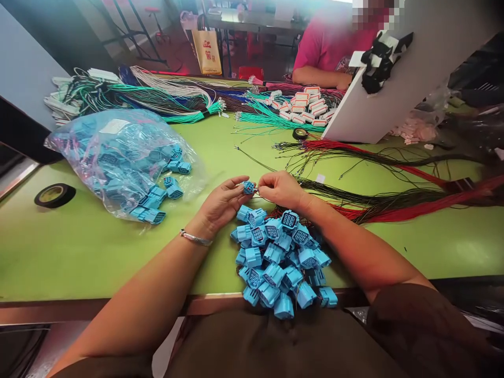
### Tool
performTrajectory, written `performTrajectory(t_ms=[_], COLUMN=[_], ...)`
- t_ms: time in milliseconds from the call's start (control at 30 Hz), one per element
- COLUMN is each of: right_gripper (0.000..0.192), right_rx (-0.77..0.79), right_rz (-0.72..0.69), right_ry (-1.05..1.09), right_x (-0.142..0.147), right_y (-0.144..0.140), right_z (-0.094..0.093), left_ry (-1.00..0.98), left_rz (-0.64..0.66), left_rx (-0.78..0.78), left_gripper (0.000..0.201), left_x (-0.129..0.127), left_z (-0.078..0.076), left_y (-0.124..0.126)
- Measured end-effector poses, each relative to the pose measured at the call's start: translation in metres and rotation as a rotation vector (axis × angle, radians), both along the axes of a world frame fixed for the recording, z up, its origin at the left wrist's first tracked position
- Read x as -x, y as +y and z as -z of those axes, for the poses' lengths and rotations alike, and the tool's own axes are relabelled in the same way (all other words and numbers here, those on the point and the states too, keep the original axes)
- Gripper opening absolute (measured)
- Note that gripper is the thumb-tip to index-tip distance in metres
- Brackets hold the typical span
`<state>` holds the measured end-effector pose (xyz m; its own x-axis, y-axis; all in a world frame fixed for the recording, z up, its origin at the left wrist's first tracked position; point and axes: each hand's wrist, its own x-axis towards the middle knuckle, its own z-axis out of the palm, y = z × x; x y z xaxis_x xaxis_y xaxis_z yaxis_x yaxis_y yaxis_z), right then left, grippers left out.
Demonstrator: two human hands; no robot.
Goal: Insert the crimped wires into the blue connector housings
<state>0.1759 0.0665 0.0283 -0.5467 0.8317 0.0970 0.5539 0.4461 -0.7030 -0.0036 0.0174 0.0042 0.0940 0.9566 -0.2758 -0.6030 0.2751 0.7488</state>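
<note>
One connector heap (274, 254) lies nearest, left hand (221, 206) pinching one blue connector (248, 187), right hand (281, 189) one wire (255, 191).

Table (71, 262): open lane ahead of both hands up to the teal wires (263, 119); one thin loose lead (255, 160) crosses it. Between forearms: blocked, connector pile (273, 254) runs down to the front edge. Left: bag (118, 157) takes the far side, tight gap between it and left hand (222, 205). Front left open, tape (55, 195) sits at its back. Right: red/black wires (394, 202) fan out beyond right hand (281, 189), upright panel (362, 105) behind them. Front right open, outside the forearm.
</note>
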Motion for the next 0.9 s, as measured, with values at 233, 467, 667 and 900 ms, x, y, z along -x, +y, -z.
performTrajectory(t_ms=[233, 467, 667, 900], right_gripper=[0.022, 0.027, 0.029, 0.020], right_rx=[-0.092, -0.247, -0.209, -0.135], right_rz=[-0.012, -0.002, -0.079, -0.097], right_ry=[-0.147, -0.317, -0.269, -0.102], right_x=[0.002, 0.006, 0.007, 0.007], right_y=[-0.003, -0.010, -0.008, -0.010], right_z=[-0.005, -0.013, -0.016, -0.014], left_ry=[0.060, 0.292, 0.469, 0.575], left_rz=[-0.010, -0.080, -0.069, -0.128], left_rx=[-0.011, -0.043, -0.036, 0.070], left_gripper=[0.031, 0.039, 0.050, 0.052], left_x=[-0.001, -0.001, -0.010, -0.023], left_z=[0.000, -0.006, -0.022, -0.041], left_y=[-0.001, -0.004, -0.009, -0.020])
